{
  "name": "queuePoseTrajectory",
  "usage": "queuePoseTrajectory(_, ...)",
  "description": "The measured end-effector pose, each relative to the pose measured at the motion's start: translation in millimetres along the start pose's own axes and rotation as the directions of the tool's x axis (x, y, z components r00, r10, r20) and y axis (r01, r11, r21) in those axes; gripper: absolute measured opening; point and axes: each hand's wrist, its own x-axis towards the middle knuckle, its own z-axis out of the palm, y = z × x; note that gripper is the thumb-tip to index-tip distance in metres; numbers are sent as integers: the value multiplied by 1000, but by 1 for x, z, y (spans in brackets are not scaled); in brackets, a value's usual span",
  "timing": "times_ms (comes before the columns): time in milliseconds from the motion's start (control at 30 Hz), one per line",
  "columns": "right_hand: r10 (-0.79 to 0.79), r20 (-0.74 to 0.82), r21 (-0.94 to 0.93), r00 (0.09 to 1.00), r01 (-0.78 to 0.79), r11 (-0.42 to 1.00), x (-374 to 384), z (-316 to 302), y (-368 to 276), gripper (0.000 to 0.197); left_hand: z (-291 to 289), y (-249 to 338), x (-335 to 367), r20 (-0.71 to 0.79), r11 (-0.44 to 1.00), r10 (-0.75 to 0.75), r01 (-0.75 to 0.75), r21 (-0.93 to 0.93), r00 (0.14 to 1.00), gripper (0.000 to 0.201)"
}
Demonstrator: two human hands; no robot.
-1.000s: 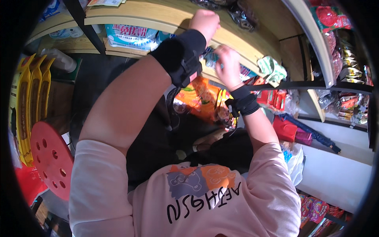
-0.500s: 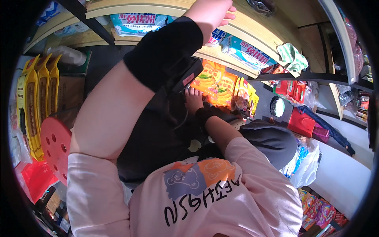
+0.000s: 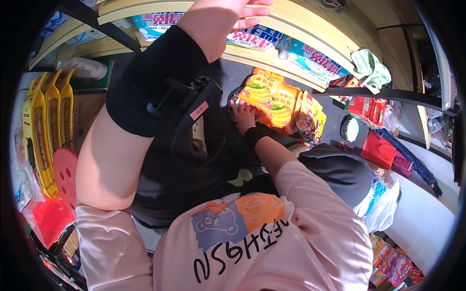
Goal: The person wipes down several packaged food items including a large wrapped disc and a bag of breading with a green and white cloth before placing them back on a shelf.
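Note:
My left hand [image 3: 237, 15] is raised at the front edge of a wooden shelf, above blue-and-white bags [image 3: 310, 60]. Its fingers are apart with nothing seen in them, and the top of the picture cuts part of it off. Lower down, my right hand [image 3: 243, 118] has its fingers spread against the near left side of a row of orange food packets [image 3: 269, 99]. Some of its fingertips lie over a dark, shiny wrapping beside the packets. Dark bands cover my left forearm and right wrist; a black device [image 3: 196, 104] with a pink label shows by the left one.
Tall yellow packets [image 3: 42, 131] stand at the left, with a red stool [image 3: 64, 172] near them. A green-and-white wrapper [image 3: 371, 68] hangs over the shelf edge. On the right are a round white-topped tub [image 3: 349, 129], a red box [image 3: 378, 149] and plastic bags [image 3: 383, 201].
My left arm has swung left along the shelf edge, uncovering more of the black device. My right hand stays by the orange packets. The view has shifted slightly.

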Motion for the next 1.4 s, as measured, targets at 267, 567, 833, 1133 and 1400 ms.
queuePoseTrajectory(267, -83, 56, 391, 995, 54, 919, 5, -50, 25, 90, 5, -6, 0, 80, 1000, 15, -15, -1, 997, 20)
queuePoseTrajectory(567, -259, 90, 579, 962, 162, 799, 21, -102, 61, 65, 7, -7, 0, 53, 1000, 14, -14, -5, 998, 19)
queuePoseTrajectory(833, -172, -79, 506, 982, 188, 842, 25, -96, 65, 51, 5, -7, 9, 39, 999, -8, 7, 44, 999, 19)
queuePoseTrajectory(1133, 123, 28, 708, 992, -107, 698, 20, -98, 90, 41, 11, -16, 25, 93, 1000, 16, -15, -11, 996, 19)
queuePoseTrajectory(1400, -93, -7, 921, 996, 43, 388, 9, -248, 188, 68, -3, -27, 30, 368, 814, 143, -320, 484, 919, 32)
